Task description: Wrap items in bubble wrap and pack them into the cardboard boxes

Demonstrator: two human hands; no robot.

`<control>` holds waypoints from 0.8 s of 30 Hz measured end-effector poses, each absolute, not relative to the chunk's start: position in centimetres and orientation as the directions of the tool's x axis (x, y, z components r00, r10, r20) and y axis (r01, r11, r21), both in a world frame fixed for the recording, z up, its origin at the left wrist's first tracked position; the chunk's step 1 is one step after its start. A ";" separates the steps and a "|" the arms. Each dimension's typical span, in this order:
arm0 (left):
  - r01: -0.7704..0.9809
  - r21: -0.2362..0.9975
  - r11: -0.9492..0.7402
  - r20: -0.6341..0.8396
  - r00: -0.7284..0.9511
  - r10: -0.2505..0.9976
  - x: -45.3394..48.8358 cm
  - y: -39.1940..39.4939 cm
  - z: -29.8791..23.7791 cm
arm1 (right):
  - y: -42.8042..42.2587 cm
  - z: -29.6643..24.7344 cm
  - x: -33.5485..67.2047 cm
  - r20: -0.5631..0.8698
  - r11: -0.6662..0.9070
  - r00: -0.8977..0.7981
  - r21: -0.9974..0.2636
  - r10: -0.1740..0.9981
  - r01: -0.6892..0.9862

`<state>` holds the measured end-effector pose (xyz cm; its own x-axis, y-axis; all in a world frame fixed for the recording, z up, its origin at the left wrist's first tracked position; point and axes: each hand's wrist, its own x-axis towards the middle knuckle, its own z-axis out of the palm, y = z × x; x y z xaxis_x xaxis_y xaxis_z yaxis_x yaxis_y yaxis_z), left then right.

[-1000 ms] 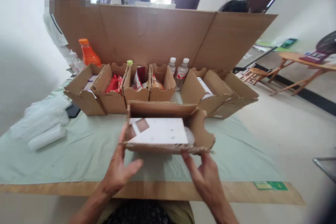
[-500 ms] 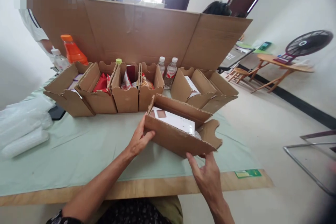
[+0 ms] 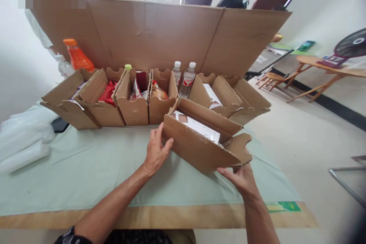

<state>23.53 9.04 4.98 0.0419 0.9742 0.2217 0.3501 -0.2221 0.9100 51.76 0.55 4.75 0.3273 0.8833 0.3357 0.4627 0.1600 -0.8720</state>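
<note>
Between my hands is an open-topped cardboard box (image 3: 197,145), tilted and set at an angle in front of the others. A white carton (image 3: 197,126) with a brown square on it lies inside. My left hand (image 3: 157,148) grips the box's left end, thumb along the near side. At the lower right corner my right hand (image 3: 240,178) holds it, thumb in front and fingers hidden beneath. Behind stands a row of similar cardboard boxes (image 3: 135,112). Among their contents are a red packet (image 3: 108,93), a bag of snacks (image 3: 159,92) and another white carton (image 3: 212,95).
A tall cardboard panel (image 3: 154,30) stands behind the row. Near it are an orange bottle (image 3: 78,56) and water bottles (image 3: 187,80). Clear plastic wrap (image 3: 25,137) and a dark phone-like object (image 3: 60,125) lie left on the green cloth (image 3: 114,175). People are partly visible beyond the panel.
The held box has shifted a little to the right, with both hands still on it. My right hand's fingers have gone further under its corner. The camera view has shifted slightly.
</note>
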 end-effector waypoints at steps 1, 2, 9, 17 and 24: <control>0.320 0.916 -0.240 0.237 0.049 0.970 24.2 9.2 4.7 | 0.3 4.8 51.2 0.341 0.157 0.356 -0.876 0.870 0.456; 0.289 0.920 -0.265 0.258 0.066 0.964 24.9 9.2 4.4 | -0.1 4.9 50.6 0.336 0.146 0.384 -0.883 0.860 0.445; 0.218 0.904 -0.367 0.277 0.355 0.893 27.7 8.4 3.3 | -2.2 5.1 45.2 0.328 0.010 0.573 -0.873 0.751 0.488; 0.178 0.941 -0.288 0.201 0.390 0.899 26.6 10.1 1.9 | -2.1 3.6 39.4 0.397 -0.015 0.544 -0.798 0.739 0.603; 0.160 0.966 -0.202 0.160 0.242 0.957 26.4 10.9 0.9 | 1.0 2.8 39.8 0.470 0.094 0.306 -0.654 0.828 0.751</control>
<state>26.44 10.93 0.93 0.2423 0.9570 0.1595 0.1602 -0.2016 0.9663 39.84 0.99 2.82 0.3058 0.8279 0.4702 0.7508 0.0940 -0.6538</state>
